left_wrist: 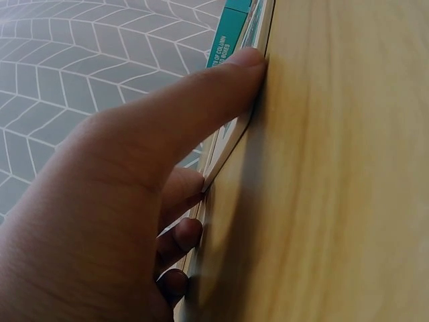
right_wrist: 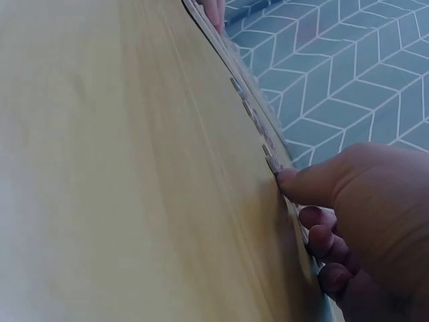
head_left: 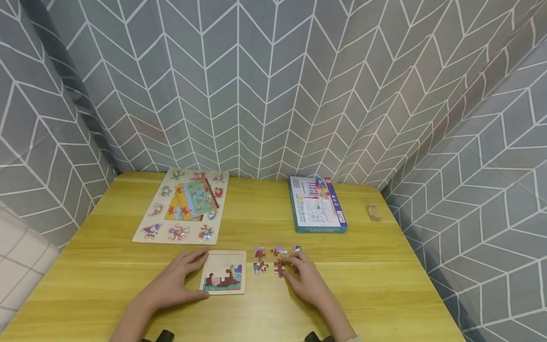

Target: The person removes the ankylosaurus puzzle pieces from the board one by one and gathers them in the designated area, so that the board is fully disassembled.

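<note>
In the head view, my left hand (head_left: 181, 278) grips a small square puzzle tray (head_left: 223, 293) at its left side, thumb at the near corner and fingertips at the far one. Partly filled, the tray shows brown animal pieces along its lower part and bare wood above. The left wrist view has the thumb (left_wrist: 201, 97) against the tray's edge. To the right, my right hand (head_left: 305, 278) pinches a brown jigsaw piece (head_left: 279, 270) between thumb and index finger at the tabletop. Several loose pieces lie beside it, among them a blue and brown jigsaw piece (head_left: 260, 268).
A white board with animal pictures (head_left: 145, 232) lies at the back left, colourful picture cards (head_left: 198, 199) on it. Further right are a teal-edged box (head_left: 318, 204) and a small wooden block (head_left: 373, 212). Patterned curtains (head_left: 265, 95) border the yellow wooden table (head_left: 363, 294).
</note>
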`<control>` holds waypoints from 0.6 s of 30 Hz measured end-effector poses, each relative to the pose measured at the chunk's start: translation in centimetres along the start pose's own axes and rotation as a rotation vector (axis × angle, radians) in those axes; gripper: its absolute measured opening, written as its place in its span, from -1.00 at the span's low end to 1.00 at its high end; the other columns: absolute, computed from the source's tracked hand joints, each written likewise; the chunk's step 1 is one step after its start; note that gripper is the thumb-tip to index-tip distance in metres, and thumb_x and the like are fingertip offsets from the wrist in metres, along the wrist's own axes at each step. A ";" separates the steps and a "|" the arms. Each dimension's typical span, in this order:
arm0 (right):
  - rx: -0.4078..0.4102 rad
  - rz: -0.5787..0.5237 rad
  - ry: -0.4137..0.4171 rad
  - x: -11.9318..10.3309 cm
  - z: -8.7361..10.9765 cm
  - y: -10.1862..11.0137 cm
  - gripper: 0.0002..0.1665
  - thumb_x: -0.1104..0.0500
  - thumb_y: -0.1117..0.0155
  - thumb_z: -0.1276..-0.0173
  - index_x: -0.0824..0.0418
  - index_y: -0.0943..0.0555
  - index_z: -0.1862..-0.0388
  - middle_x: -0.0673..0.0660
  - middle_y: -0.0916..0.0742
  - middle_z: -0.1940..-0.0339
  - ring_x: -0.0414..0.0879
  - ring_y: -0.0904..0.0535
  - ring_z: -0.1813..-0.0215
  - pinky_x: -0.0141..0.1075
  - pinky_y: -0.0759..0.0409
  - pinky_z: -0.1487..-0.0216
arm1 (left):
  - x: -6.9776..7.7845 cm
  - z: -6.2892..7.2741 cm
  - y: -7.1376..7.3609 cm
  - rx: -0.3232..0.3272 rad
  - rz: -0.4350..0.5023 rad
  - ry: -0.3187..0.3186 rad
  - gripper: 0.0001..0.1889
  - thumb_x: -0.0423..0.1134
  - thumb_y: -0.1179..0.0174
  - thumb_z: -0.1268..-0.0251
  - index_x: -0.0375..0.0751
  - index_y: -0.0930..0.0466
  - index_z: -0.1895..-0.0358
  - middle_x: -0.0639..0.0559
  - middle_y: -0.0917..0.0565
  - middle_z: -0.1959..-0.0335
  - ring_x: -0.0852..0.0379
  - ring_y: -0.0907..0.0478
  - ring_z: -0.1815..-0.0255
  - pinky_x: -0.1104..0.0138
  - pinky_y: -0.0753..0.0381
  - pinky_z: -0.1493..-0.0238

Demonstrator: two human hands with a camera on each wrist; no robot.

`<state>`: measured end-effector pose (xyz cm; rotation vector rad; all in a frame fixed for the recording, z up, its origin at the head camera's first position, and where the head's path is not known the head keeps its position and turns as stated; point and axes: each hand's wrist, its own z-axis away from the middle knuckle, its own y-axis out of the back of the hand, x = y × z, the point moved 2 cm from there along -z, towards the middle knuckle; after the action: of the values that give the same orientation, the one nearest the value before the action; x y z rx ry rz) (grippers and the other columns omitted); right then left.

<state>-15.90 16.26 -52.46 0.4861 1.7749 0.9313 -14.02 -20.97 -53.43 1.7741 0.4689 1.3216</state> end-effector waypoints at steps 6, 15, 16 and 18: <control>0.024 -0.026 0.064 -1.6 -0.8 -0.2 -0.60 0.20 -0.56 -0.33 0.18 -0.75 -0.14 -0.01 -0.73 -0.06 -0.12 -0.61 -0.08 -0.09 -0.65 -0.26 | 0.1 0.0 0.2 0.011 -0.007 -0.014 0.10 0.41 -0.51 -0.05 -0.27 -0.44 -0.55 -0.04 -0.33 -0.65 -0.27 -0.35 -0.52 -0.29 -0.42 -0.43; -0.047 0.032 0.144 -3.2 -1.6 -1.6 -0.67 0.16 -0.54 -0.36 -0.02 -0.77 -0.09 -0.13 -0.79 -0.11 -0.15 -0.54 -0.18 -0.10 -0.59 -0.26 | 0.2 0.0 0.3 0.030 -0.034 -0.039 0.09 0.40 -0.51 -0.05 -0.26 -0.45 -0.54 -0.04 -0.35 -0.64 -0.20 -0.39 -0.47 -0.24 -0.46 -0.41; -0.044 0.037 0.140 -3.1 -1.6 -1.6 -0.68 0.16 -0.54 -0.37 -0.02 -0.77 -0.09 -0.14 -0.79 -0.10 -0.15 -0.54 -0.18 -0.11 -0.59 -0.26 | 0.2 0.0 0.3 0.027 -0.032 -0.037 0.09 0.40 -0.51 -0.05 -0.26 -0.45 -0.54 -0.03 -0.35 -0.64 -0.20 -0.39 -0.47 -0.24 -0.46 -0.41; -0.035 0.044 0.137 -3.0 -1.6 -1.7 -0.69 0.16 -0.54 -0.37 -0.03 -0.78 -0.08 -0.15 -0.79 -0.07 -0.16 -0.54 -0.15 -0.13 -0.60 -0.24 | 0.2 0.0 0.3 0.026 -0.030 -0.038 0.09 0.40 -0.51 -0.05 -0.27 -0.45 -0.54 -0.04 -0.35 -0.64 -0.21 -0.39 -0.47 -0.25 -0.47 -0.41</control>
<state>-16.03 12.47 -51.70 0.4495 1.8734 1.0464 -14.04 -20.98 -53.07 1.8035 0.4915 1.2638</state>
